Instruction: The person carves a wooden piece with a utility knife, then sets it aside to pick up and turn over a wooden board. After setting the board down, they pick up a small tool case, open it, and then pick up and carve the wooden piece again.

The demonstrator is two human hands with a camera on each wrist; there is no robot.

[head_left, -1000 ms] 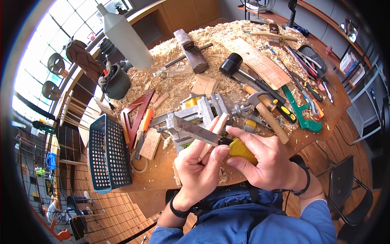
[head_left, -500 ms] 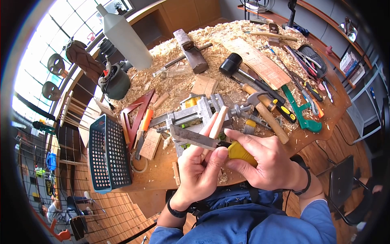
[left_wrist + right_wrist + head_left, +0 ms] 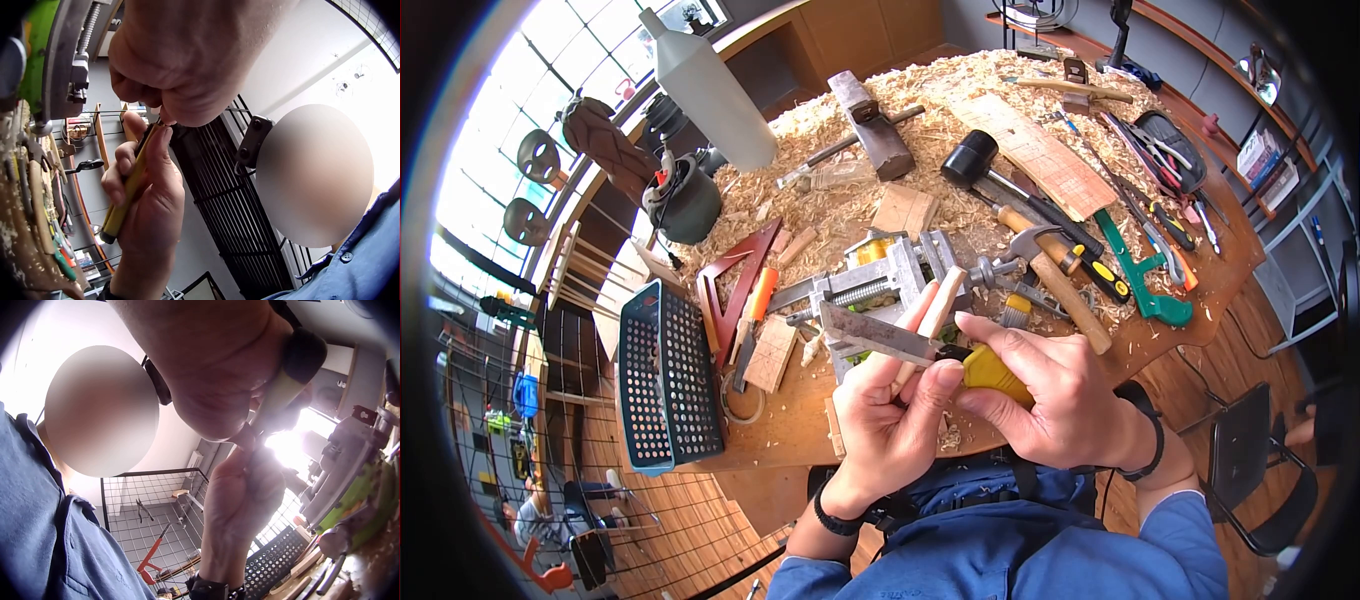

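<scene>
In the head view my left hand (image 3: 888, 425) grips a slim pale wood stick (image 3: 941, 302) that points up and away from me. My right hand (image 3: 1045, 400) is wrapped round the yellow handle (image 3: 997, 376) of a chisel. Its broad grey blade (image 3: 875, 334) lies across the stick, pointing left. The left thumb presses close to where blade meets handle. A black cap (image 3: 306, 355) ends the handle in the right wrist view. Under the hands stands a metal vise (image 3: 865, 290). The stick's lower end is hidden in the left hand.
Wood shavings (image 3: 800, 135) cover much of the table. A teal perforated basket (image 3: 668, 375) stands left, beside a set square (image 3: 718, 300). To the right lie a claw hammer (image 3: 1065, 290), a black mallet (image 3: 968, 158) and a green-handled saw (image 3: 1145, 280). A hand plane (image 3: 880, 145) sits farther back.
The stick's tip has risen and leans a little farther forward. The blade's far end has dipped slightly. Both hands keep their grips in nearly the same place.
</scene>
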